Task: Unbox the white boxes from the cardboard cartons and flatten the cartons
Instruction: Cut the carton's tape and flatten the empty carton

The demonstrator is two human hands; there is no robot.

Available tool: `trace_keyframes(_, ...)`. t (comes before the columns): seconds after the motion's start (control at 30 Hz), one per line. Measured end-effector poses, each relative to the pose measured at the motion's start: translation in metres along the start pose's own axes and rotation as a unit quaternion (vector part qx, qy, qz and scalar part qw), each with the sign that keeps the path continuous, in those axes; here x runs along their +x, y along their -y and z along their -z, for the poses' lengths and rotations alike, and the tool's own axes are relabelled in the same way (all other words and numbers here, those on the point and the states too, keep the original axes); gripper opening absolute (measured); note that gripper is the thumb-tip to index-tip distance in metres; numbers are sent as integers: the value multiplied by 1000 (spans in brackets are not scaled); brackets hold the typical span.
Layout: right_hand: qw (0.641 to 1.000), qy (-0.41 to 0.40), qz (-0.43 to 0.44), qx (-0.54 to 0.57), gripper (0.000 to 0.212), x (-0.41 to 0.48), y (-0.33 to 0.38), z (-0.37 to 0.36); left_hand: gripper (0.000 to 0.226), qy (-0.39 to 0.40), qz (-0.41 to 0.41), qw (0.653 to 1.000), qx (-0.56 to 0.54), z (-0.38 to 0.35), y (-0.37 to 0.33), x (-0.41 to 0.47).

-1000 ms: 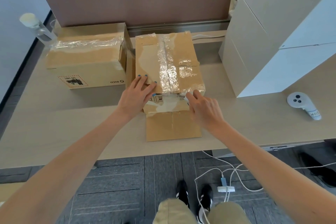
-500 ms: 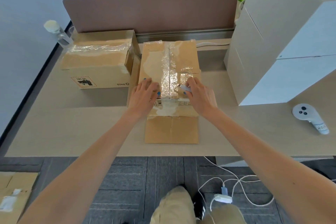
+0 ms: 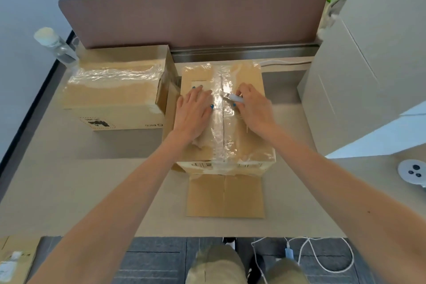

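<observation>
On tabletop (image 3: 92,180), right hand (image 3: 254,108), fingers gripping cutter (image 3: 235,98), has advanced up tape (image 3: 222,131) on carton (image 3: 251,138); left hand (image 3: 193,110) flat, steadying; opening likely soon.

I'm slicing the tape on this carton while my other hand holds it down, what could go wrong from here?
1. The cutter in your right hand sits close to your left hand, flat on the carton; a slip could nick it.
2. Cutting deep along the tape seam might score the hidden contents.
3. The carton seems to rest partly on a flat cardboard sheet and may slide.
</observation>
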State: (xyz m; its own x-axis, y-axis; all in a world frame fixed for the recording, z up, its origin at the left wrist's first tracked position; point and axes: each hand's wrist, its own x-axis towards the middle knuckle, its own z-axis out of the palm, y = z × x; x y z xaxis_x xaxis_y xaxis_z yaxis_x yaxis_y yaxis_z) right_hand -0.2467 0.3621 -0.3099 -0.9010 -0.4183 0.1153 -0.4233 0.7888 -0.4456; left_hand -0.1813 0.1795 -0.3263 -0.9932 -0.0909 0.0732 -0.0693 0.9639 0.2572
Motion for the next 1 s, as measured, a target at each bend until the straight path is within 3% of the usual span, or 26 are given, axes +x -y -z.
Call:
trace_keyframes(0.43, 1000, -26, 1, 6, 9, 113, -9, -10, 48, -21, 18, 999, -25, -12, 27, 101)
trace_keyframes(0.57, 1000, -5, -14, 14, 7, 127, -11, -6, 39, -38, 36, 997, -64, -8, 28, 115)
trace_keyframes(0.77, 995, 79, -34, 51, 7, 129, -26, 4, 24, -31, 33, 992, -119, -6, 23, 106)
trace_keyframes(1.0, 983, 176, 30, -48, 24, 129, -37, 22, 15, 1, 61, 974, -219, -6, 22, 92)
